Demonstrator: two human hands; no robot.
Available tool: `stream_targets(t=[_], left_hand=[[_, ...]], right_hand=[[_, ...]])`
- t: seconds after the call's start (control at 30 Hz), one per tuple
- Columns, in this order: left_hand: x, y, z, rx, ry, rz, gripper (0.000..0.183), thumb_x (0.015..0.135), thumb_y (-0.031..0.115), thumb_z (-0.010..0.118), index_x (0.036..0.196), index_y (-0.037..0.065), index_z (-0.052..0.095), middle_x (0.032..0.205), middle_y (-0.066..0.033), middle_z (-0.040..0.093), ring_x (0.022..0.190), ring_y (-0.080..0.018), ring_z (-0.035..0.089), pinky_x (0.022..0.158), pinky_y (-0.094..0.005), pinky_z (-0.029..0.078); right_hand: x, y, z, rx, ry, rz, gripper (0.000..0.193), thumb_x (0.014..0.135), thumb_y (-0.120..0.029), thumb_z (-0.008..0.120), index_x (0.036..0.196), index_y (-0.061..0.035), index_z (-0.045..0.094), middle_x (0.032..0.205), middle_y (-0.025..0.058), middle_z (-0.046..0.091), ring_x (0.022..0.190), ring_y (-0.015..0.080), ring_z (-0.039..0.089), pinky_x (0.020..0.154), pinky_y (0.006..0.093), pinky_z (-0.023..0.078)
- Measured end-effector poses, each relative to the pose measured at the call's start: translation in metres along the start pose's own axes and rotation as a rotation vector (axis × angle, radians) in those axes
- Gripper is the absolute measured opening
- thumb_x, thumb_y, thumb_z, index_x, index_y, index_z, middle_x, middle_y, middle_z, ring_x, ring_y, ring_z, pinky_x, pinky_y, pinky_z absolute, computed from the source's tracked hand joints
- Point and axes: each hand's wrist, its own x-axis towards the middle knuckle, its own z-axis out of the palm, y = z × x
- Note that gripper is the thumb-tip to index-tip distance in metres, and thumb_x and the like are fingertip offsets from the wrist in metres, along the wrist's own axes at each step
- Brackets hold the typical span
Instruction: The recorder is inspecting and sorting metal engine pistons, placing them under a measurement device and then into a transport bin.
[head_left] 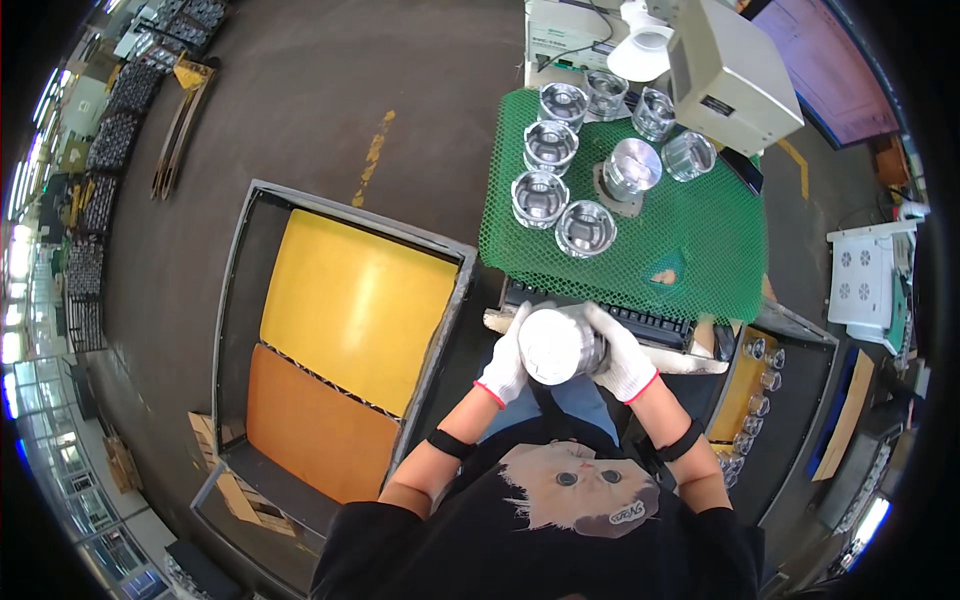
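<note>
Both my hands wear white knit gloves with red cuffs. Between them, over my lap, is a shiny metal piston [552, 347], its round flat crown facing up. My left hand [508, 360] grips its left side, while my right hand [622, 357] wraps the right side. Just beyond my hands a black keyboard [645, 326] lies under the front edge of the table. On the green mesh mat [700, 235] stand several more pistons, most with the hollow side up; one piston [633, 167] near the middle shows its flat crown.
A beige monitor [730, 80] and a white lamp [642, 52] stand at the table's far end. To my left is a metal cart with yellow [360, 290] and orange [315, 425] sheets. Another cart on my right carries several pistons [757, 405]. A pallet jack [182, 125] stands far left.
</note>
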Motion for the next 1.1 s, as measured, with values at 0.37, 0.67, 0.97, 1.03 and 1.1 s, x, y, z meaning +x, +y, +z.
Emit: stream_targets(t=[0.37, 0.67, 0.97, 1.03, 1.1], left_hand=[[0.067, 0.01, -0.051, -0.031, -0.098, -0.224, 0.067, 0.098, 0.064, 0.027, 0.142, 0.016, 0.041, 0.139, -0.0119, 0.051, 0.125, -0.0321, 0.051, 0.098, -0.0516, 0.045], [0.094, 0.056, -0.056, 0.008, -0.059, -0.284, 0.068, 0.098, 0.061, 0.031, 0.142, 0.009, 0.039, 0.142, -0.024, 0.042, 0.126, -0.0416, 0.045, 0.107, -0.0547, 0.037], [0.12, 0.086, -0.078, 0.414, -0.052, -0.224, 0.076, 0.097, 0.065, 0.034, 0.128, -0.002, 0.052, 0.123, -0.0226, 0.059, 0.11, -0.034, 0.059, 0.096, -0.045, 0.048], [0.12, 0.109, -0.08, 0.716, -0.149, -0.282, 0.079, 0.096, 0.068, 0.03, 0.118, -0.001, 0.062, 0.106, -0.0198, 0.068, 0.1, -0.0286, 0.066, 0.091, -0.0417, 0.05], [0.125, 0.163, -0.068, 1.242, -0.309, -0.342, 0.075, 0.095, 0.068, 0.034, 0.114, 0.003, 0.065, 0.105, -0.0194, 0.069, 0.097, -0.0306, 0.067, 0.085, -0.0421, 0.051]], right_hand=[[0.104, 0.024, 0.021, -2.199, 0.218, -0.931, 0.026, 0.073, -0.028, 0.068, 0.088, -0.0062, 0.067, 0.08, 0.0132, 0.065, 0.083, 0.0305, 0.061, 0.082, 0.045, 0.047], [0.085, -0.014, 0.075, -2.122, 0.628, -1.085, 0.056, 0.072, -0.036, 0.073, 0.119, -0.0112, 0.054, 0.11, 0.0141, 0.055, 0.106, 0.0323, 0.052, 0.098, 0.0511, 0.038], [0.15, -0.027, 0.069, -2.035, 0.895, -0.597, 0.073, 0.067, -0.033, 0.076, 0.134, -0.0205, 0.05, 0.097, 0.0197, 0.058, 0.086, 0.0353, 0.061, 0.07, 0.0466, 0.049], [0.154, -0.026, 0.065, -1.995, 0.919, -0.6, 0.066, 0.066, -0.029, 0.074, 0.128, -0.0186, 0.054, 0.098, 0.0203, 0.057, 0.087, 0.0361, 0.06, 0.072, 0.0473, 0.049], [0.157, -0.026, 0.065, -1.945, 0.91, -0.513, 0.055, 0.07, -0.028, 0.072, 0.122, -0.0182, 0.057, 0.101, 0.0154, 0.054, 0.093, 0.0326, 0.057, 0.073, 0.0458, 0.045]])
